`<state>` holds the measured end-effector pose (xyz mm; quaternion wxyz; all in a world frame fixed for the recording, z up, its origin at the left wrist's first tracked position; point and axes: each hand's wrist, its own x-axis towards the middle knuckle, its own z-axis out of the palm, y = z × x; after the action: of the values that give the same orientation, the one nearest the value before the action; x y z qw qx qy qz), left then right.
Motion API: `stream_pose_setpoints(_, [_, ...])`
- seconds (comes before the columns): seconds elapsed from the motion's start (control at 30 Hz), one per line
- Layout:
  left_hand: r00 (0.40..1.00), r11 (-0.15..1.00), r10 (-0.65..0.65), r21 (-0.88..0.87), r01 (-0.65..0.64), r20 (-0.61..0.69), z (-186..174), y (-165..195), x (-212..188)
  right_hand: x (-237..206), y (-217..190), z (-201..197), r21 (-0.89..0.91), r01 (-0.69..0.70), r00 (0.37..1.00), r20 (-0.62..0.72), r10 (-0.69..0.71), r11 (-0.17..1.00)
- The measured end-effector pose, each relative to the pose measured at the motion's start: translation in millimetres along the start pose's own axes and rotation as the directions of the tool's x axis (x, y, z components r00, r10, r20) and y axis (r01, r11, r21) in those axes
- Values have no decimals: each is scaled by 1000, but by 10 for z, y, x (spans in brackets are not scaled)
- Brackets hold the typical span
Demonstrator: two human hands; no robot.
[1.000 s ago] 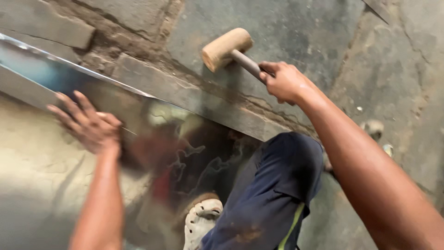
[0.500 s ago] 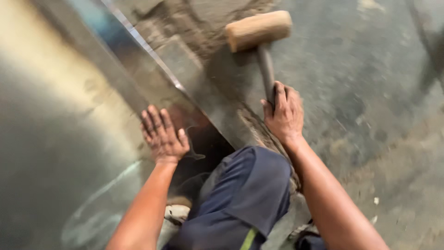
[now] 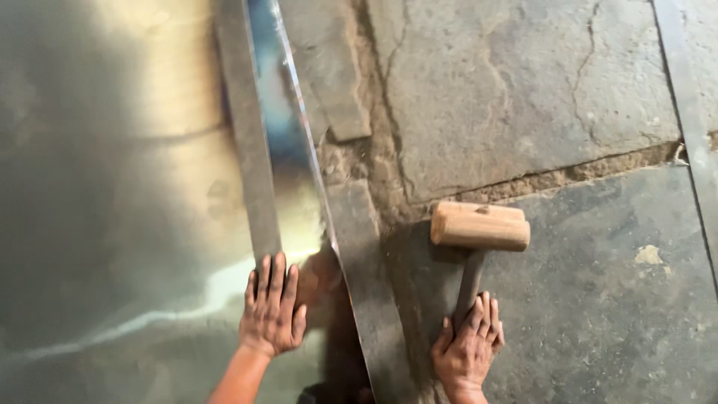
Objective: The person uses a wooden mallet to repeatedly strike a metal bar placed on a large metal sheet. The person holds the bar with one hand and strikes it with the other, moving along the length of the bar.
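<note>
A large shiny metal sheet [image 3: 112, 224] lies on the floor at the left, its right edge folded up into a bright strip [image 3: 295, 142]. My left hand [image 3: 272, 307] presses flat on the sheet beside that fold, fingers together. A wooden mallet [image 3: 479, 226] with a pale cylindrical head rests on the stone floor to the right of the sheet. My right hand [image 3: 468, 346] lies over the lower end of the mallet's handle [image 3: 470, 280], fingers spread along it.
A flat metal bar [image 3: 366, 292] runs under the sheet's folded edge. The floor is cracked stone slabs [image 3: 516, 97] with dirt-filled joints. A narrow metal strip [image 3: 684, 97] lies along the far right.
The view has swung so the sheet's edge now runs nearly vertical. The mallet has come down from a raised position onto the floor. My knee has left the view.
</note>
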<state>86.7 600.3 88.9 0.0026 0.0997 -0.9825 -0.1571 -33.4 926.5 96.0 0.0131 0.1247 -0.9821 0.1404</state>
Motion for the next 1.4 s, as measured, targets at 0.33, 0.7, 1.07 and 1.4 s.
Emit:
stream_pose_setpoints(0.33, [923,951,-301,-4,309,-241,268,-34,31,4,306,384,-39,94,992,-79,-97,995])
stream_pose_setpoints(0.7, [931,987,-130,136,88,341,372,1795,-2519,-515,640,30,-29,81,989,129,-76,996])
stream_pose_setpoints(1.07, [951,972,-236,61,228,201,313,1317,-1313,-657,796,-30,-27,114,979,172,-108,993])
stream_pose_setpoints(1.4, [925,990,-130,95,102,356,317,1414,-1255,-664,761,-89,-22,124,980,157,-119,992])
